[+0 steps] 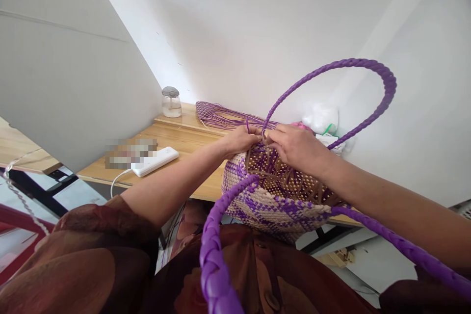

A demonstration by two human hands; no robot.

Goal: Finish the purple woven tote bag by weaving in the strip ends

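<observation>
The basket point(272, 201) leans on the desk point(184, 142) edge, both hands meeting at its twelve-o'clock rim: left hand point(241, 140) pinched on an upright purple strip point(247, 125), right hand point(298, 149), fingers bunched together, touching it from three o'clock.

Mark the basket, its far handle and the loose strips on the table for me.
basket point(272, 208): head view, on its woven front wall.
far handle point(346, 63): head view, top of the purple arch.
strips point(221, 115): head view, middle of the purple bundle.
</observation>
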